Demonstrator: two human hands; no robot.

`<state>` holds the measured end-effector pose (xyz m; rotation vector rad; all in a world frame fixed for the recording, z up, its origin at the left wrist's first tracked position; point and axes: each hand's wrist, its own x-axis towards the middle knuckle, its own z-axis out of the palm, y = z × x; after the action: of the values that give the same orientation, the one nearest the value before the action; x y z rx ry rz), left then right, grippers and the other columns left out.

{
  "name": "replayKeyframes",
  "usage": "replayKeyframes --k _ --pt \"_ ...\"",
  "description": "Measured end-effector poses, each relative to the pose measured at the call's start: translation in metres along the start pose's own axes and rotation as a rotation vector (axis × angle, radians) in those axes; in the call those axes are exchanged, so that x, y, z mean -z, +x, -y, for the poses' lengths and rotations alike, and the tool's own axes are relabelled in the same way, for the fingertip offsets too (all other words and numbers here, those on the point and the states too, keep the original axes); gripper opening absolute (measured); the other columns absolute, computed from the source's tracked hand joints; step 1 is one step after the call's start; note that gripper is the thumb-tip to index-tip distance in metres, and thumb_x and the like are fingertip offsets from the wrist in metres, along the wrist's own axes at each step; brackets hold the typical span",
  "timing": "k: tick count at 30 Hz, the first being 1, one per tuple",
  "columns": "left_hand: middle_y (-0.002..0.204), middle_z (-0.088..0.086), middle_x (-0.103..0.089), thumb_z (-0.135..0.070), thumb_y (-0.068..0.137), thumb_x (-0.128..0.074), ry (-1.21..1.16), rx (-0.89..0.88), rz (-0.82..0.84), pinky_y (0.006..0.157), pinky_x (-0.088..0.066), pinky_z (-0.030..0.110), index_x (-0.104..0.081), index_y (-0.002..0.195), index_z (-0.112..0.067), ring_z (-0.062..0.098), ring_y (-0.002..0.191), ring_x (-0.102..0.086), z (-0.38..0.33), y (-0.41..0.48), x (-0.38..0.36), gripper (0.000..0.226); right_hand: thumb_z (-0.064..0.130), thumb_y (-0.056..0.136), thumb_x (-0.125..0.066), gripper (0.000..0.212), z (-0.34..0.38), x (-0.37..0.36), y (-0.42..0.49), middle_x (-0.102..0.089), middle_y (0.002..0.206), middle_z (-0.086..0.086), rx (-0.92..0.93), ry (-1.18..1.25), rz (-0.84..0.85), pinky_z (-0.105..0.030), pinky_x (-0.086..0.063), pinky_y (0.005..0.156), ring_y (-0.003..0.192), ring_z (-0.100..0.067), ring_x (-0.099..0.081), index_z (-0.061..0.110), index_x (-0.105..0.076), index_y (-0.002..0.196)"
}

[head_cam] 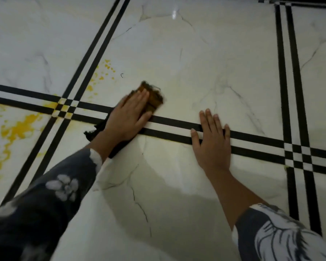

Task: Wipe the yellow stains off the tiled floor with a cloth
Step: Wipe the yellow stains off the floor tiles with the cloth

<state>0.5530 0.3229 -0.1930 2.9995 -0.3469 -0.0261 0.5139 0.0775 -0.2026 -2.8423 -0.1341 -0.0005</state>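
Note:
My left hand (129, 114) presses flat on a dark cloth (153, 97), whose far end is stained yellow-brown. The cloth lies across the double black stripe of the white marbled tile floor (196, 53). A dark corner of the cloth sticks out under my wrist. A big yellow stain (17, 129) spreads on the left tile. Yellow droplets (105, 70) speckle the tile just left of the cloth, and some yellow sits on the checkered stripe crossing (64, 107). My right hand (212, 143) rests flat on the floor, fingers spread, holding nothing.
Black double stripes run across the floor and cross again at the right (297, 155). A dark edge (309, 0) borders the floor at the top right. My patterned sleeves fill the lower corners.

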Motion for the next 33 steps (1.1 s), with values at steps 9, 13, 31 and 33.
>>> replayKeyframes --k 9,13,31,33 --pt "0.159 0.001 -0.005 -0.063 0.092 -0.017 -0.078 -0.014 0.062 0.118 0.005 0.034 -0.005 0.15 -0.014 0.01 0.145 0.0 -0.089 -0.001 -0.011 0.077 0.036 0.097 -0.031 0.059 -0.002 0.005 0.0 -0.007 0.157 0.0 0.006 0.175 -0.051 -0.042 -0.006 0.118 0.145 -0.017 -0.004 0.022 -0.005 0.148" --pt "0.158 0.0 -0.003 -0.063 0.092 -0.01 -0.087 -0.135 0.126 0.116 0.012 0.032 -0.003 0.15 -0.017 0.009 0.145 0.004 -0.136 -0.055 -0.01 0.075 0.034 0.099 -0.032 0.054 0.001 0.022 -0.015 -0.004 0.157 0.007 -0.055 0.633 -0.073 -0.041 -0.006 0.118 0.144 -0.014 0.003 0.032 -0.006 0.147" --pt "0.089 0.014 -0.07 -0.045 0.097 -0.031 -2.126 0.686 0.308 0.072 -0.05 0.032 -0.064 0.105 -0.006 0.024 0.077 -0.067 -0.244 -0.148 0.057 0.053 0.047 0.098 -0.022 0.052 -0.059 0.101 -0.124 -0.015 0.156 0.004 -0.562 1.32 -0.279 -0.03 -0.013 0.11 0.142 -0.015 -0.015 0.031 -0.014 0.147" --pt "0.107 0.013 -0.069 -0.055 0.095 -0.027 -2.034 0.676 0.231 0.084 -0.048 0.035 -0.06 0.12 -0.007 0.026 0.094 -0.066 -0.22 -0.142 0.062 0.063 0.054 0.095 -0.02 0.055 -0.054 0.098 -0.122 -0.014 0.156 0.004 -0.553 1.269 -0.266 -0.038 -0.009 0.116 0.143 -0.015 -0.011 0.034 -0.014 0.146"
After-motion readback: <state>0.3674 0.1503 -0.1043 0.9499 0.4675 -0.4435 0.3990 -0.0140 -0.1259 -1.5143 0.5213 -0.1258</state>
